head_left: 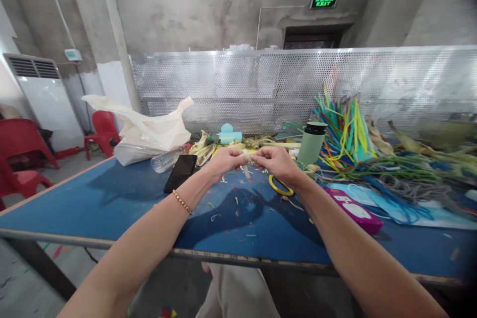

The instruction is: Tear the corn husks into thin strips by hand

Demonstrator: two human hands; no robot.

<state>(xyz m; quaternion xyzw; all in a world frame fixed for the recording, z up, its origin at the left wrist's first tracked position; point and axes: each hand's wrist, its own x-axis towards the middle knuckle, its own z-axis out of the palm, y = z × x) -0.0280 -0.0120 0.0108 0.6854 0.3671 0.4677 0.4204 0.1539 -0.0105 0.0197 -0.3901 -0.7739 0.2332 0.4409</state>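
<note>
Over the middle of the blue table, my left hand (226, 160) and my right hand (276, 161) are close together, fingertips pinched. Between them is a thin pale strip (246, 171), perhaps plant husk, with one end hanging down; its upper part is partly hidden by the fingers. Both hands grip this strip. Just below my right hand lies a yellow ring-shaped handle (280, 190), likely of scissors. Small pale scraps (236, 200) are scattered on the tabletop beneath my hands.
Left of my hands are a black phone (181, 173), a clear plastic bottle (166, 161) and a white bag (149, 131). To the right stand a green tumbler (311, 146), colourful strips (350, 134), cord bundles (395, 171) and a magenta case (354, 209). A perforated metal screen (238, 79) rises behind.
</note>
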